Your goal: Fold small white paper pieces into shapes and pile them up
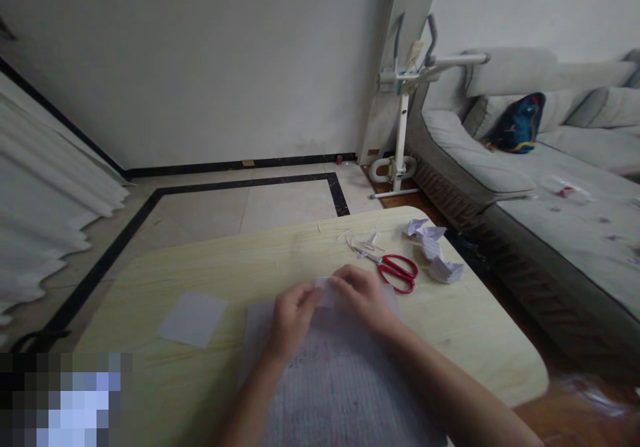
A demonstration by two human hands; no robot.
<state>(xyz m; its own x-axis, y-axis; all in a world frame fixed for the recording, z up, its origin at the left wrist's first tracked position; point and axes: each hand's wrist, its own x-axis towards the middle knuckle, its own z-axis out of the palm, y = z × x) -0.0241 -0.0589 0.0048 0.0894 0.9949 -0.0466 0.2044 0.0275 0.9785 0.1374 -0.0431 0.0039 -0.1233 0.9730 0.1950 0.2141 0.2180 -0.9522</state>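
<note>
Fingers: left hand and right hand each pinch a side of a small white paper, fingertips drawn close together.
Small white paper: left of the red-handled scissors and nearer the person, above the lined sheet. Partly worked by appearance; finished form not evident.
Folded paper pieces: just right of the scissors, in a touching row running away from the person. Folding looks done on these; exact count uncertain where they meet.
Square paper: well left of the scissors, flat on the table. No folds made out; judged unworked.
Scraps: around and beyond the scissor tips. Trimming appears done at least in part; scissors lie unheld.
Lined sheet: nearer than the scissors, far right corner just beside their handles. Writing too blurred to read; near edge cut off, right side partly under the forearm.
Obscured: fingers cover the small paper's edges, so its creases and layers cannot be told. Lower left corner pixelated; contents unknown.
</note>
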